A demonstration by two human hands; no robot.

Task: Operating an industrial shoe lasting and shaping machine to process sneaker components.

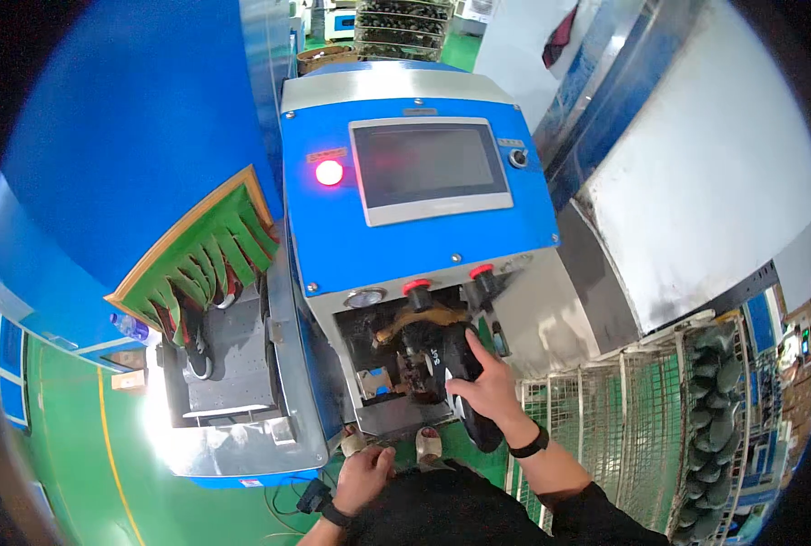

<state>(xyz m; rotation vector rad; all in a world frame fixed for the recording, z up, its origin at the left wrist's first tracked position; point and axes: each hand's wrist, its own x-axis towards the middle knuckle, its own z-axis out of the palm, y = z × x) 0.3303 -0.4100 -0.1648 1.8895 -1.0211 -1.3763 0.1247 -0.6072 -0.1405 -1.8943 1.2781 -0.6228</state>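
My right hand (489, 387) grips a black shoe (460, 364) with light markings on its side, thumb on one side and fingers hidden behind it. The shoe stands on end against the open front of a blue and steel machine (319, 246), beside a curved brown part (423, 317) inside the opening. Whether shoe and part touch, I cannot tell. Lower down, near my body, my left hand (364, 478) is closed with its fingers curled in, and nothing shows in it.
Above the opening are two red-collared knobs (416, 288), a dark screen (433, 168) and a lit red button (329, 173). At left, dark shoes (200, 355) lie on a conveyor (232, 382) under green curtain strips (205, 255). Wire racks (605, 409) with dark shoe parts (710, 409) stand at right.
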